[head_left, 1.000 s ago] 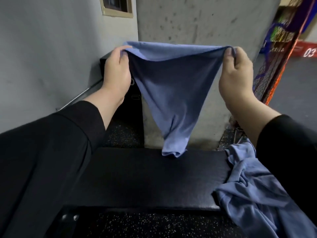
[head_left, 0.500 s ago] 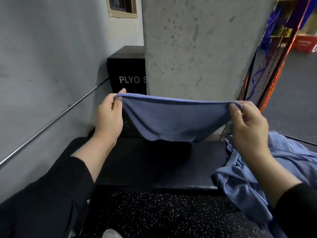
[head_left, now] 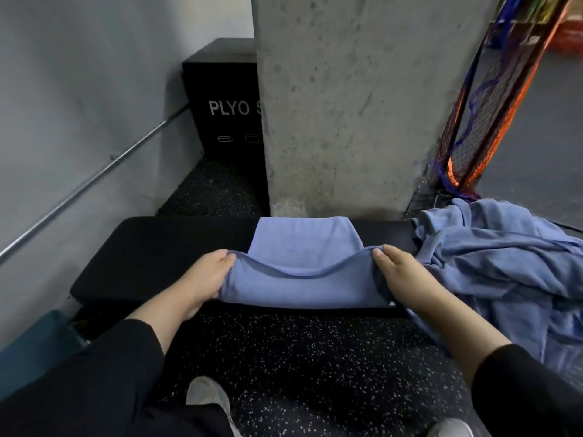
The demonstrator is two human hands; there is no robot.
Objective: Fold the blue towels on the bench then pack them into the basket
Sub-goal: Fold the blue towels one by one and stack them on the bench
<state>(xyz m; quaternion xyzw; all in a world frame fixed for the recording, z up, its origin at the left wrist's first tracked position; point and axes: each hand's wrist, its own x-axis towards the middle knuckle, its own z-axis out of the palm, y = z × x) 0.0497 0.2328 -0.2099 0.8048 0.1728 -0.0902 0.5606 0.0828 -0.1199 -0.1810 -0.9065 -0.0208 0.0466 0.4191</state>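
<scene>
Towel in hand: one blue towel (head_left: pixel 303 266) lies across the middle of the black bench (head_left: pixel 151 253), its far part flat on the pad and its near edge lifted in a sagging fold.
Handling: it looks soft, limp and light; it droops between the two holds, so it will likely keep no shape unless it is laid flat and smoothed.
Where to hold: the two near corners, as now; a hold in the middle would probably let the ends flop.
Left hand (head_left: pixel 205 279): fingers curled round the left end of the lifted edge.
Right hand (head_left: pixel 400 275): pinches the right end of that edge, thumb on top.
Unfolded towels: a crumpled blue heap (head_left: pixel 498 263) on the right end of the bench, just beside the right hand; the number in it cannot be told.
Basket: none can be made out with certainty.
Surroundings: one concrete pillar (head_left: pixel 347 105) behind the bench, one black box (head_left: pixel 224 99) marked PLYO.
</scene>
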